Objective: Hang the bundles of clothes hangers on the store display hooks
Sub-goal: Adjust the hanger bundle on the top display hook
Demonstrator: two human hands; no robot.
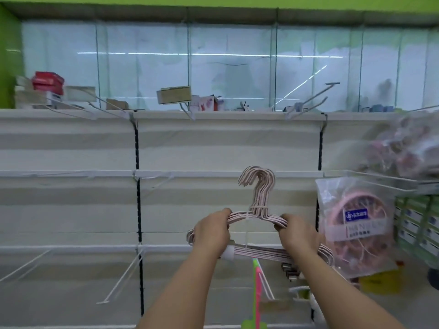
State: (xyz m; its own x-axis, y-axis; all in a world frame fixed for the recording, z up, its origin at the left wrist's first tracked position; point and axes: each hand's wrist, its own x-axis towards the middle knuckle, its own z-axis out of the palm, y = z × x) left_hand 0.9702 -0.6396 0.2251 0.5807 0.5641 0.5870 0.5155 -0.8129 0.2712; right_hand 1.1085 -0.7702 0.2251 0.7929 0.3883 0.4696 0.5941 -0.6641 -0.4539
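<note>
Empty display hooks [123, 279] all along the left, so nothing's hung there yet. My left hand [211, 233] and right hand [297, 233] each grip a shoulder of the pink hanger bundle [257, 210], held up mid-shelf. On the right, a plastic bag [356, 224] with a pink round hanger inside is already up

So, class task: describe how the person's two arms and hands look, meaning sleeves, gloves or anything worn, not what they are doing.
Both forearms are bare to the bottom edge of the picture, with no sleeve in view. The left hand and right hand wear no gloves. No watch, ring or bracelet is visible on either.
</note>
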